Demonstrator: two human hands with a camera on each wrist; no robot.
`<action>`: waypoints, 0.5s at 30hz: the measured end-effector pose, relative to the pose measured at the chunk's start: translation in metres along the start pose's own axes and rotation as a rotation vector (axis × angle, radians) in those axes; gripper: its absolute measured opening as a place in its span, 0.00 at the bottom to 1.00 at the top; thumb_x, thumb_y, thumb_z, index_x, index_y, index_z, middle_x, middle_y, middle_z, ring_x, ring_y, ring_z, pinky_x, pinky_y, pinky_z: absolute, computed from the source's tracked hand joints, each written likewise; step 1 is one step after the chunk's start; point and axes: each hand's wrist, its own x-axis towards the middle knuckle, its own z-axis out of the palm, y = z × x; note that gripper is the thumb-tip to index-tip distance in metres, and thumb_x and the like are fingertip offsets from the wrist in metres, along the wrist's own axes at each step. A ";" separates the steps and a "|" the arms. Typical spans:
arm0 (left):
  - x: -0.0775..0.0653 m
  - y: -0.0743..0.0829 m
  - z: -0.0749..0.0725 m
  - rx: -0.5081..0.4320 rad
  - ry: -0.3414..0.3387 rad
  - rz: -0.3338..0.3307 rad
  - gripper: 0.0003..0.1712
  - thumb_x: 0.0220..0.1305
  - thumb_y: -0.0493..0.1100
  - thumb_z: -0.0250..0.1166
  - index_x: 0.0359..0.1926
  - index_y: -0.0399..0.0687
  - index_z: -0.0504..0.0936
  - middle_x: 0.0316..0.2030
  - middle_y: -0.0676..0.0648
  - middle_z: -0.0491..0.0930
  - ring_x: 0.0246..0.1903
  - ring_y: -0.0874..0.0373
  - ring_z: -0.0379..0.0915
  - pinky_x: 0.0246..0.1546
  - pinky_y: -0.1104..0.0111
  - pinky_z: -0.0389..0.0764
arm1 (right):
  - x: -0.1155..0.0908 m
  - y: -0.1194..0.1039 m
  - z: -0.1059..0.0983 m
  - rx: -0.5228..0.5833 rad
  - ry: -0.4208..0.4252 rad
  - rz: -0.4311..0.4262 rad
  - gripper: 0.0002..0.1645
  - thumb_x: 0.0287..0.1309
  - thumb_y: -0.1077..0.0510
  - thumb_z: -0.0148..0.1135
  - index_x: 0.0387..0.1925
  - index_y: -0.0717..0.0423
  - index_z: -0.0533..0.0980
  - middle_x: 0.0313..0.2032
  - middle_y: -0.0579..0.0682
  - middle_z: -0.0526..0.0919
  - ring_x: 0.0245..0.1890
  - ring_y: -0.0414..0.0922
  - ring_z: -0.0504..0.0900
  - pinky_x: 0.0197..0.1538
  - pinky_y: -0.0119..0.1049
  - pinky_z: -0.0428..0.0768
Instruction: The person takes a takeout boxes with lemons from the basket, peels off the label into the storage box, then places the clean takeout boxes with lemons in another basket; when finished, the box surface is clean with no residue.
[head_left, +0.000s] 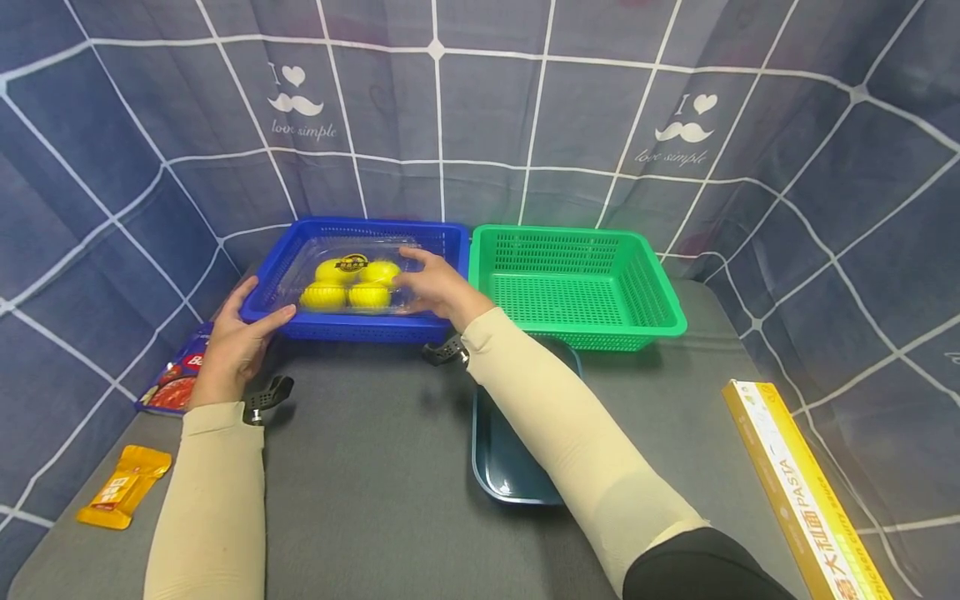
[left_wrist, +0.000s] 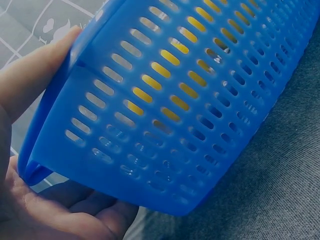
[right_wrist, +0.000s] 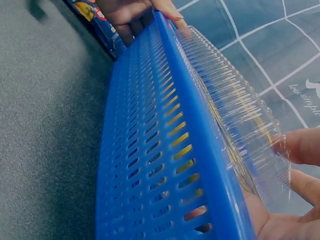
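A clear plastic clamshell box [head_left: 288, 287] holding several round yellow cakes [head_left: 370, 296] sits in the blue basket [head_left: 352, 327]. Its lid carries a dark printed label. My right hand [head_left: 442, 287] grips the box's right end, thumb and fingers spread along its side. In the right wrist view, the box [right_wrist: 240, 125] rises above the basket's rim. Holding the basket's left front corner is my left hand [head_left: 240, 333]. The left wrist view shows that thumb [left_wrist: 45, 70] over the rim and the other fingers curled below it. Slots in the basket wall [left_wrist: 150, 165] show yellow behind.
A green basket [head_left: 652, 312] stands right of the blue one. Partly under my right forearm lies a dark tray [head_left: 510, 467]. At the left are a printed food packet [head_left: 168, 387] and an orange wrapper [head_left: 123, 487]; a yellow pasta box [head_left: 806, 487] lies far right.
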 end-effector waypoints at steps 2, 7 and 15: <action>0.000 0.000 0.000 -0.009 0.001 0.003 0.54 0.49 0.44 0.74 0.71 0.74 0.52 0.68 0.43 0.52 0.59 0.52 0.61 0.56 0.65 0.64 | -0.001 0.000 -0.001 0.018 0.001 0.002 0.41 0.58 0.69 0.59 0.70 0.43 0.59 0.67 0.58 0.55 0.51 0.67 0.71 0.39 0.53 0.80; 0.001 -0.001 0.001 -0.039 -0.008 0.013 0.54 0.49 0.43 0.74 0.71 0.72 0.52 0.68 0.43 0.52 0.58 0.54 0.62 0.53 0.69 0.67 | -0.005 -0.002 -0.003 0.070 0.010 -0.012 0.42 0.57 0.71 0.58 0.69 0.43 0.59 0.69 0.59 0.51 0.49 0.68 0.72 0.37 0.54 0.80; 0.001 0.001 0.000 0.043 0.039 -0.039 0.54 0.46 0.47 0.76 0.70 0.76 0.54 0.62 0.43 0.55 0.19 0.65 0.66 0.11 0.75 0.67 | -0.016 -0.012 -0.008 0.135 0.013 -0.045 0.42 0.56 0.73 0.58 0.69 0.43 0.60 0.69 0.59 0.50 0.51 0.67 0.72 0.36 0.55 0.80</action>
